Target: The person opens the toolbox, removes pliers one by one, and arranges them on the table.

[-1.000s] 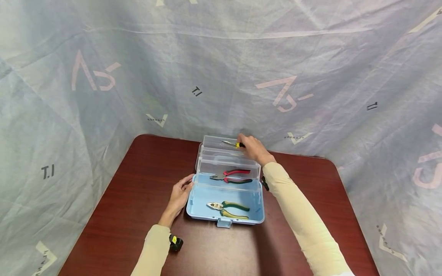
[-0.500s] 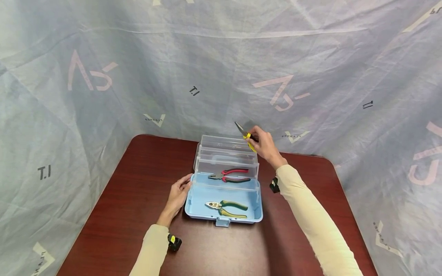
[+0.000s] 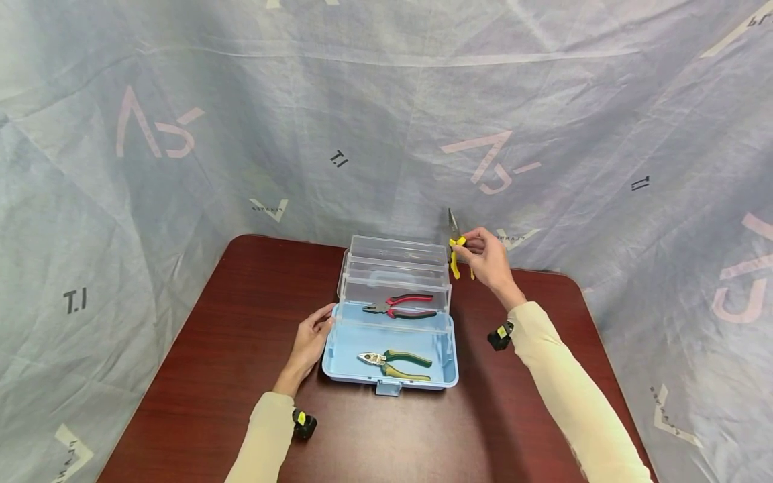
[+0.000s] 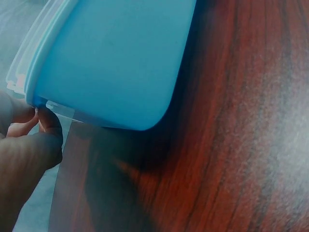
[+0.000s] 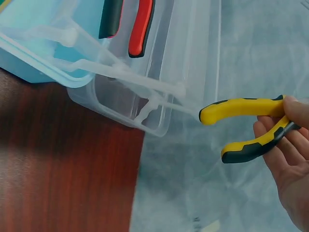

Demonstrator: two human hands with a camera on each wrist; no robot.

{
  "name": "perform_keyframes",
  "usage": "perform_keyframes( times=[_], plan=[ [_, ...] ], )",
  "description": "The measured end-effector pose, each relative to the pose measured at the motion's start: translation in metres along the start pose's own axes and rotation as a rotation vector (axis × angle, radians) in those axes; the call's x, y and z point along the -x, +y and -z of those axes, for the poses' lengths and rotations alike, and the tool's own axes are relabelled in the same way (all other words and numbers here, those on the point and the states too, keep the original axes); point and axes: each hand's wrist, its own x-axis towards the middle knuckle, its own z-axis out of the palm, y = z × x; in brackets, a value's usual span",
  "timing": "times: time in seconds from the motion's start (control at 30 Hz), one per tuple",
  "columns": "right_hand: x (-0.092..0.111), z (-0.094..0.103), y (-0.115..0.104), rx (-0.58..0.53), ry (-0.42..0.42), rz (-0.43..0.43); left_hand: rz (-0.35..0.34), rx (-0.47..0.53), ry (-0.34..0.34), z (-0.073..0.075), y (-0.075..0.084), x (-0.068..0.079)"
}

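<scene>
My right hand (image 3: 492, 261) grips a pair of needle-nose pliers (image 3: 457, 241) with yellow and black handles, its tip pointing up, at the right of the box's rear trays. In the right wrist view the handles (image 5: 241, 108) spread apart. My left hand (image 3: 309, 349) pinches the left rim of the light-blue toolbox (image 3: 347, 349) between thumb and fingers; the left wrist view shows its smooth side wall (image 4: 120, 58). Red-and-black combination pliers (image 3: 392, 310) lie in a clear tray. Green-and-yellow combination pliers (image 3: 386, 362) lie on the box floor.
Clear stepped trays (image 3: 398, 248) rise at the back of the toolbox, whose lid leans behind them. A dark red wooden table (image 3: 253, 302) bears the box. Grey printed cloth (image 3: 386, 134) hangs behind and along both sides.
My right hand has lifted the needle-nose pliers from the rear top tray, moved them right and turned their tip upward. My left hand stays at the box's left rim.
</scene>
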Motion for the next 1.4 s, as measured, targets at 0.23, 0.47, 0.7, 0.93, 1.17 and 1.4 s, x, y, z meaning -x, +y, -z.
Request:
perform_keyframes(
  times=[0.23,0.47,0.7,0.93,1.17,1.4],
  plan=[
    [0.017,0.016,0.025,-0.214,0.024,-0.107,-0.007,0.002,0.006,-0.001,-0.001,0.0],
    [0.044,0.026,0.046,-0.375,0.033,-0.202,0.024,0.008,-0.019,0.001,0.008,0.002],
    [0.075,0.026,0.057,-0.412,0.015,-0.262,0.02,-0.013,-0.039,0.0,0.029,0.011],
    [0.1,0.016,0.102,-0.38,0.013,-0.287,-0.008,-0.004,-0.036,-0.001,0.029,0.012],
    [0.123,0.005,0.137,-0.405,-0.003,-0.297,-0.013,0.018,-0.048,0.0,0.027,0.013],
    [0.137,-0.001,0.135,-0.346,-0.021,-0.443,-0.007,0.006,-0.048,0.0,0.027,0.012]
  ],
)
